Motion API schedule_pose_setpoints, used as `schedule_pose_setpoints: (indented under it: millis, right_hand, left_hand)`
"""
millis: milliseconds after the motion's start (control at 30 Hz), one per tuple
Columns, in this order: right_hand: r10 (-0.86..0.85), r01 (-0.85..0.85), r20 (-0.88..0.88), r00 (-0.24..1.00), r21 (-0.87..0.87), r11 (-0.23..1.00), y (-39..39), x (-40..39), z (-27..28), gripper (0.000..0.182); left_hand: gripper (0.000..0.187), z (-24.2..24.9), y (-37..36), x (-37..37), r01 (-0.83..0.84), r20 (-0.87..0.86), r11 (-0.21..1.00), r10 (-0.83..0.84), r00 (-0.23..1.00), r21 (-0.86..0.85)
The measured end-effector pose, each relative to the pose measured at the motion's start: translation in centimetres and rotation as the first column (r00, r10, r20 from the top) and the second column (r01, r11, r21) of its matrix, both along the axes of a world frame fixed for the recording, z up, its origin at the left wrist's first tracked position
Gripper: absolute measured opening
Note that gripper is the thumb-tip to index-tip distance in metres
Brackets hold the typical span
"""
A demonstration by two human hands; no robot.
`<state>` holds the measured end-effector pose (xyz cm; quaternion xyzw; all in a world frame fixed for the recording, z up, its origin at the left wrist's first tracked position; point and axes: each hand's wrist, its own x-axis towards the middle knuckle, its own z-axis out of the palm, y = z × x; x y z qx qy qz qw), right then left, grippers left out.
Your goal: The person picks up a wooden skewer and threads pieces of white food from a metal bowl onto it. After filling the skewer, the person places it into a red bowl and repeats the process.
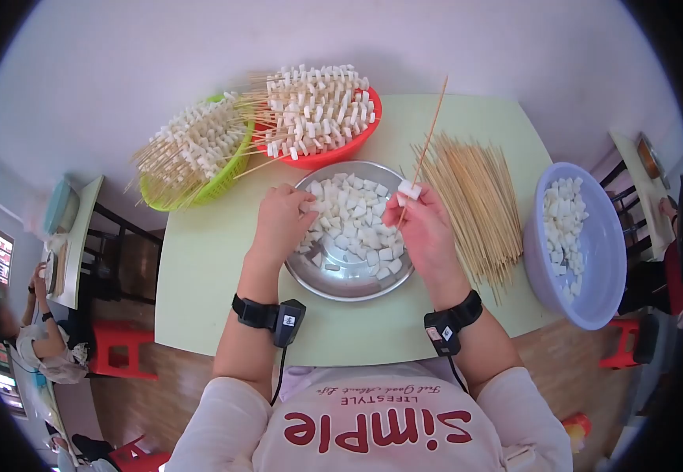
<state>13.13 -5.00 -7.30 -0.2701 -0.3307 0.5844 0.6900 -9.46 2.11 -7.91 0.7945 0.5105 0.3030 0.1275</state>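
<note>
White cubes [349, 208] lie in a round metal tray [334, 289] on the pale green table. My right hand [428, 228] is closed around a thin wooden skewer [433, 118], which slants upward over the tray's right edge; a white cube [409, 189] is on the skewer at my fingertips. Over the tray's left side, my left hand [282, 220] has its fingers curled together beside the cubes. A small white piece shows at its fingertips. Bare skewers [475, 212] lie in a pile just right of the tray.
Behind the tray, a red basket [341, 153] and a green basket [227, 177] hold loaded skewers. A lavender basin [605, 271] with more cubes stands at the table's right edge. People sit at other tables to the far left [46, 338] and far right.
</note>
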Motion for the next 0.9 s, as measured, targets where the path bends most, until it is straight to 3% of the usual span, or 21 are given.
schedule_pose_setpoints:
  millis: [33, 100, 167, 300, 400, 467, 567, 733, 767, 833, 900]
  right_hand:
    - [-0.002, 0.002, -0.001, 1.0, 0.004, 1.0, 0.0, 0.2, -0.2, 0.01]
    - [0.063, -0.064, -0.018, 0.998, -0.028, 0.998, 0.1, 0.8, -0.7, 0.006]
    - [-0.013, 0.015, 0.029, 0.999, -0.052, 0.999, 0.0, 0.1, -0.8, 0.003]
    - [0.057, -0.035, 0.236, 0.97, -0.099, 0.995, -0.1, -0.4, -2.0, 0.015]
    - [0.054, -0.04, 0.266, 0.962, -0.056, 0.998, -0.7, -0.7, -0.9, 0.031]
    - [0.121, -0.117, 0.242, 0.963, -0.033, 0.993, -0.8, -0.8, -0.8, 0.045]
    - [0.166, -0.147, 0.261, 0.951, -0.089, 0.985, -0.5, -0.4, -0.7, 0.05]
    - [0.199, -0.153, 0.294, 0.935, -0.17, 0.973, -0.3, -0.6, -0.7, 0.029]
    - [0.192, -0.132, 0.329, 0.924, -0.198, 0.971, -0.2, -0.5, -0.7, 0.023]
    - [0.19, -0.13, 0.325, 0.926, -0.2, 0.971, -0.4, -0.4, -1.4, 0.02]
    - [0.164, -0.106, 0.325, 0.931, -0.19, 0.976, 0.0, -0.4, -1.9, 0.022]
  left_hand:
    - [0.021, -0.1, -0.2, 0.2, 0.037, -0.12, 0.997, -0.029, 0.992, 0.065]
    - [0.022, -0.3, -0.4, 0.3, 0.038, -0.14, 0.995, -0.025, 0.99, 0.091]
    - [0.023, -0.5, -0.3, 0.5, 0.064, -0.148, 0.99, -0.044, 0.988, 0.129]
    - [0.021, -0.9, -0.5, 0.8, -0.02, -0.05, 0.997, 0.024, 0.998, 0.074]
    - [0.022, -1.0, -0.8, 1.0, 0.032, 0.048, 0.996, -0.036, 0.998, 0.078]
    - [0.022, -1.0, -0.7, 1.1, -0.008, -0.031, 0.993, 0.011, 0.999, 0.116]
    - [0.024, -1.3, -0.6, 1.0, -0.021, -0.021, 0.993, 0.023, 1.0, 0.116]
    - [0.025, -0.8, -0.8, 1.0, 0.014, -0.058, 0.98, -0.003, 0.998, 0.198]
    - [0.023, -0.5, -0.7, 0.7, 0.036, -0.069, 0.991, -0.028, 0.997, 0.126]
    - [0.023, -1.3, -0.1, 0.3, 0.004, 0.136, 0.997, -0.014, 0.991, 0.073]
    - [0.022, -1.3, 0.7, 0.3, -0.07, 0.166, 0.996, 0.06, 0.984, 0.057]
